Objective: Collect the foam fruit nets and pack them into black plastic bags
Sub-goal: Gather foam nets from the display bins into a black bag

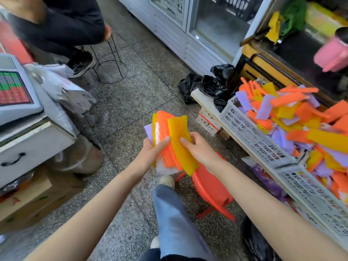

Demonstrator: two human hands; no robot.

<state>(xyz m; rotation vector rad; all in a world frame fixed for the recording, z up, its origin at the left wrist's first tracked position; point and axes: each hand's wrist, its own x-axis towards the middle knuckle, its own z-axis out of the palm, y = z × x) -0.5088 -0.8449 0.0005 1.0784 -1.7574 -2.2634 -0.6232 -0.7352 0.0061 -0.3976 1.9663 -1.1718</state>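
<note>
Left hand (pixel 150 150) has its fingers wrapped around a stack of foam nets (pixel 164 127), orange, purple and white. Right hand (pixel 198 147) pinches the yellow net (pixel 183 159) at the front of it. Tons more nets piled in the white crate (pixel 250 137) on the right, with the black plastic bags (pixel 212 82) crumpled just behind it.

Upper left, the seated person (pixel 62 21) is smeared and cut off by the top edge. The pink container (pixel 331 53) at the right edge is blurred too. The left hand (pixel 149 150) has its fingers hidden behind the stack of nets (pixel 165 129); the crate (pixel 250 136) runs off the right side.
</note>
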